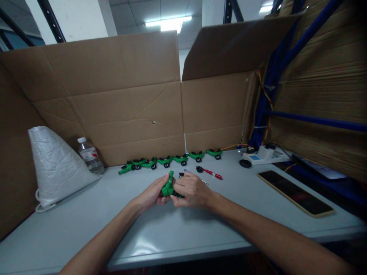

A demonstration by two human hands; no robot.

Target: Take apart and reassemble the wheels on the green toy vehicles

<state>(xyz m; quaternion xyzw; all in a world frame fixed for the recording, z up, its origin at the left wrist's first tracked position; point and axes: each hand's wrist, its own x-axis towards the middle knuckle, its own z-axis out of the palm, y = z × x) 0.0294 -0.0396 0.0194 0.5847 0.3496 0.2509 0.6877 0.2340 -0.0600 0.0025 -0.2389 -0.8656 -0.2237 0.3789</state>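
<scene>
Both my hands meet over the middle of the grey table (86, 221), closed around a small green toy car (168, 186). My left hand (153, 195) grips it from the left, and my right hand (192, 191) pinches it from the right, fingers curled. A row of several finished green toy cars with black wheels (172, 160) stands along the cardboard wall behind. Just past my right hand lie a red-handled screwdriver (211, 173) and a loose black wheel (199, 169).
A white plastic bag (54, 166) and a water bottle (90, 154) stand at the left. A phone on a wooden board (295, 193), a power strip (262, 156) and cables lie at the right. Cardboard walls (120, 99) enclose the back and sides.
</scene>
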